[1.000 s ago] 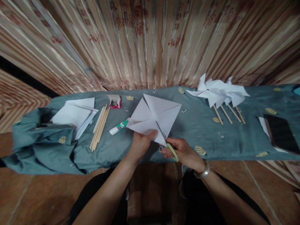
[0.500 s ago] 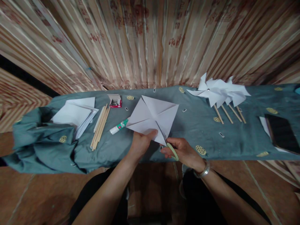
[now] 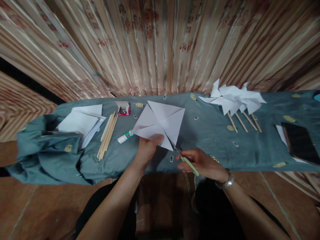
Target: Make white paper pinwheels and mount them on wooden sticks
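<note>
Both forearms angle inward, left hand pinching slit paper, right hand gripping scissors.

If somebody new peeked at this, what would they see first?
Probably the white paper square, slit from its corners, in the left hand at the middle, with green-handled scissors in the right hand beside it. Next, perhaps, the white pinwheels toward the right of the grey-green cloth. A big striped curtain hangs behind.
</note>
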Tool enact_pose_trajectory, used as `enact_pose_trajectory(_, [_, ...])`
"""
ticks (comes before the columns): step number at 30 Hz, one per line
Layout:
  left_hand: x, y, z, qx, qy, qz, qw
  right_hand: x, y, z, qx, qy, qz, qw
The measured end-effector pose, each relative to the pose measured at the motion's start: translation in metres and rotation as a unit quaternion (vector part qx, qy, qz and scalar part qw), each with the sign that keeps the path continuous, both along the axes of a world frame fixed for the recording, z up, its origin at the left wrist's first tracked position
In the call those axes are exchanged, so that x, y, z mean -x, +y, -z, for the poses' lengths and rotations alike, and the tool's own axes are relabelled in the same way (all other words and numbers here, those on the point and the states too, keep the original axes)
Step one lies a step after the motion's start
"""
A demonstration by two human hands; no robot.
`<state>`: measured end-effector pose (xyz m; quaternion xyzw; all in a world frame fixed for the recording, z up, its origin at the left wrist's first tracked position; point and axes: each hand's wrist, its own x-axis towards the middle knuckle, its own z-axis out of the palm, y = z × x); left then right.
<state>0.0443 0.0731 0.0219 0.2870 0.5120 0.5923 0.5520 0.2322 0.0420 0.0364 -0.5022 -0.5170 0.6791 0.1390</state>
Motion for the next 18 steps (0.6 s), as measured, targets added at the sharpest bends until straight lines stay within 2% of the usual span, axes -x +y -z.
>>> enact_pose_trajectory(3, [0.001,0.003,0.001,-0.003,-0.009,-0.005,1.000,-0.020,0.002,-0.004,-0.028,-0.044,-0.039,0.998])
enact_pose_trajectory(6, [0.001,0.004,0.003,-0.005,-0.002,-0.005,1.000,-0.041,0.003,-0.003,-0.133,-0.126,-0.024,0.983])
enact_pose_trajectory(8, [-0.002,0.004,0.005,-0.004,0.010,0.002,1.000,-0.053,0.004,0.001,-0.226,-0.244,0.026,0.943])
enact_pose_trajectory(11, [-0.008,0.002,0.010,0.007,0.028,0.019,0.999,-0.064,0.006,0.008,-0.335,-0.413,0.086,0.842])
enact_pose_trajectory(13, [-0.013,0.001,0.015,0.017,0.034,0.041,0.998,-0.068,0.007,0.013,-0.378,-0.474,0.093,0.790])
enact_pose_trajectory(15, [-0.016,0.000,0.021,0.030,0.040,0.083,0.995,-0.070,0.007,0.018,-0.400,-0.510,0.086,0.756])
enact_pose_trajectory(18, [-0.017,0.001,0.025,0.027,0.058,0.141,0.988,-0.072,0.008,0.021,-0.422,-0.539,0.072,0.726])
